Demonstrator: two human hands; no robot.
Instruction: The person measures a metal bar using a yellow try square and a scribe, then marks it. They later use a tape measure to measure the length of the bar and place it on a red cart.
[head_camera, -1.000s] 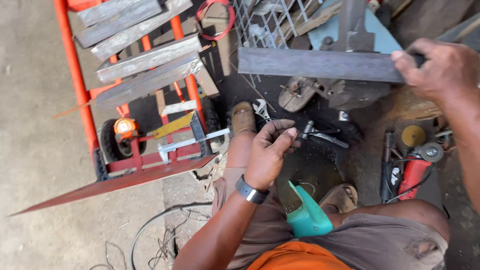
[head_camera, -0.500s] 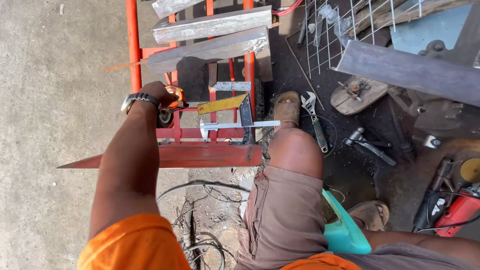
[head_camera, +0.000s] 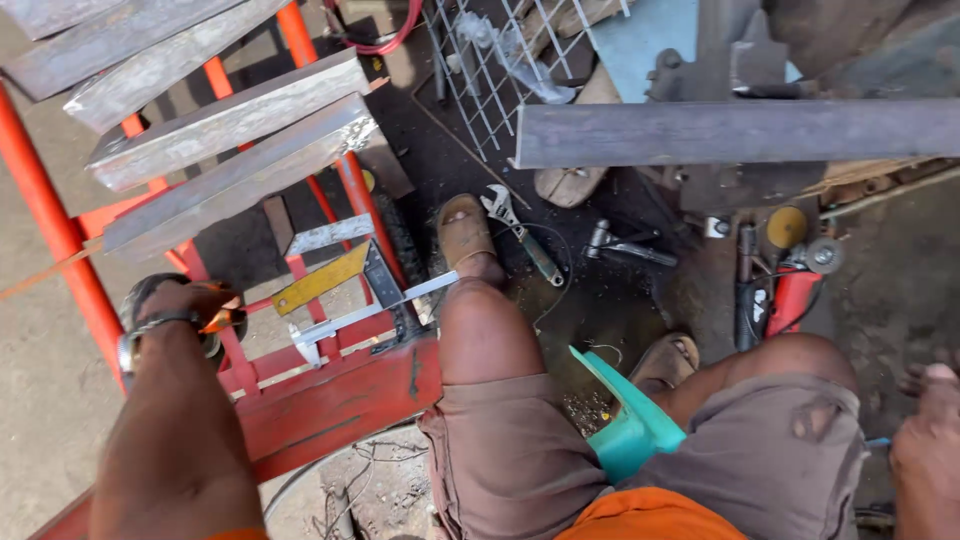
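Note:
My left hand, with a metal watch on the wrist, reaches to the lower frame of a red steel cart. Its fingers are closed over a small orange and black tool beside the cart's wheel. Just right of it on the cart lie a yellow try square and a steel ruler. My right hand shows only partly at the lower right edge, by my right thigh, and its fingers are hidden. A long grey flat steel bar lies across the top right.
Grey angle-iron lengths are stacked on the cart. On the dark ground lie an adjustable wrench, a dark hand tool and a red angle grinder. Wire mesh stands behind. I sit on a teal stool.
My left hand went from the ground tools over to the cart and closed on the orange tool. My right hand left the flat bar and dropped to my thigh.

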